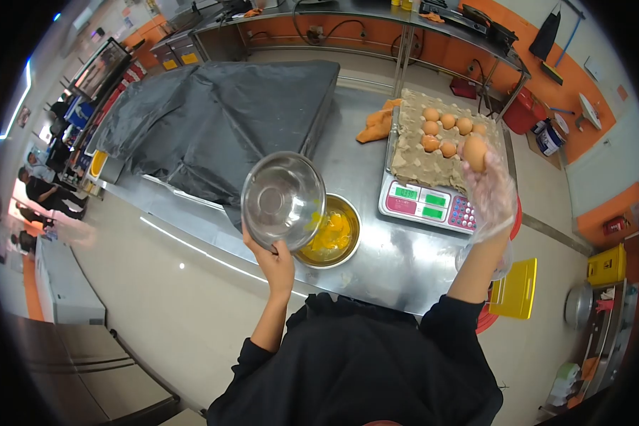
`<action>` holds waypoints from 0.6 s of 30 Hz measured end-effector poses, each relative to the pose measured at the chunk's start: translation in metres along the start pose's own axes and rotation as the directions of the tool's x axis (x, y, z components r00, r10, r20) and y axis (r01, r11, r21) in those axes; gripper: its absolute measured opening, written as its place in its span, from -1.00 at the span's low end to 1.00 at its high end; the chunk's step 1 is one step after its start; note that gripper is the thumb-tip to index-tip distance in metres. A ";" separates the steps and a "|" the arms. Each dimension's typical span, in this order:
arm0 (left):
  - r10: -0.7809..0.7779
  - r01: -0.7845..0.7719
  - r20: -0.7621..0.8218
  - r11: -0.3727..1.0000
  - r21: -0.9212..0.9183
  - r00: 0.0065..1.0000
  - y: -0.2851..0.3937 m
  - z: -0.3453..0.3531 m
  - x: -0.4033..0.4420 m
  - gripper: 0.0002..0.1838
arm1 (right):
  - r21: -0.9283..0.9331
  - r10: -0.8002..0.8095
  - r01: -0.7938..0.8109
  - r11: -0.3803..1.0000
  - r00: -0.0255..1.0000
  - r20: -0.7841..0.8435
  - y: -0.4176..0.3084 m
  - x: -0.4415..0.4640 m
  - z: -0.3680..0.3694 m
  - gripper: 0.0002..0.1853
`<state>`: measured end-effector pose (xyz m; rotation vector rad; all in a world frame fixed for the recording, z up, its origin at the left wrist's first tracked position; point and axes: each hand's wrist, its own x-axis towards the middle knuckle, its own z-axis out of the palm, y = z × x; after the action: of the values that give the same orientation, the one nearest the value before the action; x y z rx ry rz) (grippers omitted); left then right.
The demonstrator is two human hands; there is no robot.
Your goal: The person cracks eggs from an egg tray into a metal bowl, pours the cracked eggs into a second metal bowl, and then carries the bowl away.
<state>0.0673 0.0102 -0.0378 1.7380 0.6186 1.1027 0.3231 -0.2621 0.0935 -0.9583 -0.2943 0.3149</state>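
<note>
Steel worktable (405, 259) — egg tray (426, 165) on a scale (424, 204). Right hand (491, 192), gloved, curls fingers round an egg (475, 153); left hand (272, 266) pinches a glass bowl (280, 199) over the yolk-filled metal bowl (353, 245).

On my feed, a crinkled black sheet (220, 106) covers part of the steel table (387, 266), with a bunched orange cloth (377, 126) to its right. Farther off I see a round red bucket (525, 113) and a hanging dark apron (545, 35).
</note>
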 end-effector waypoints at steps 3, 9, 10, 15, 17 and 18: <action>-0.154 0.152 -0.010 0.983 -0.107 0.988 0.009 0.000 0.009 -0.14 | -0.007 -0.027 0.027 1.000 0.994 -0.110 0.016 -0.037 -0.004 -0.45; -0.482 0.502 0.189 0.680 -0.535 0.855 0.051 0.004 0.015 -0.14 | 0.089 0.041 -0.034 0.995 0.996 -0.076 0.032 -0.086 -0.024 -0.45; -0.483 0.509 0.202 0.673 -0.537 0.852 0.054 0.009 0.013 -0.14 | 0.130 0.043 -0.035 0.991 0.997 -0.058 0.034 -0.092 -0.032 -0.44; -0.458 0.704 0.565 0.614 -0.357 0.686 0.054 0.047 -0.015 -0.09 | -0.382 -0.051 0.019 0.924 0.996 -0.074 0.017 -0.126 -0.009 -0.45; -0.428 0.716 0.637 0.631 -0.297 0.641 0.044 0.062 -0.031 -0.08 | -0.717 -0.073 0.111 0.688 0.994 0.084 0.023 -0.121 -0.013 -0.46; -0.341 0.660 0.704 0.713 -0.238 0.623 0.034 0.069 -0.040 -0.08 | -0.907 -0.007 0.231 0.352 0.970 0.244 0.029 -0.120 -0.016 -0.46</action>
<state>0.1070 -0.0668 -0.0331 1.2288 0.3422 0.1826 0.2159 -0.3050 0.0479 -2.0733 -0.7896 0.0632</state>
